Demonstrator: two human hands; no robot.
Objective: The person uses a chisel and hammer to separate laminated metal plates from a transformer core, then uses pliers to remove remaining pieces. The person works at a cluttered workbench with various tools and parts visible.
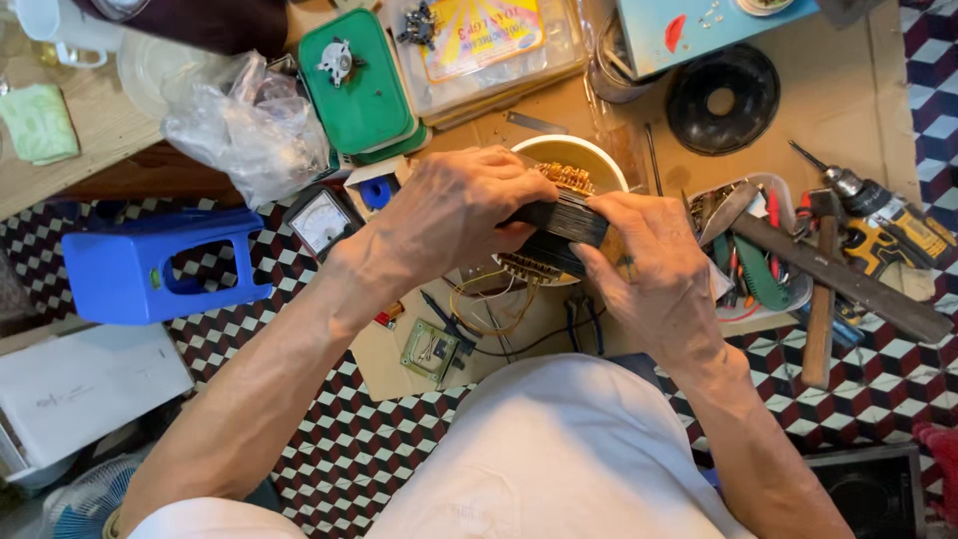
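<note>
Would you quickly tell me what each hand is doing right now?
Left hand: closed over the transformer, gripping its top.
Right hand: closed on the same transformer, gripping its right side.

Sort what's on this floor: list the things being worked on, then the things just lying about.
In use: left hand, right hand, black transformer block, its loose wires.

Lying about: blue stool, analogue meter, cordless drill, hammer, green lid.
</note>
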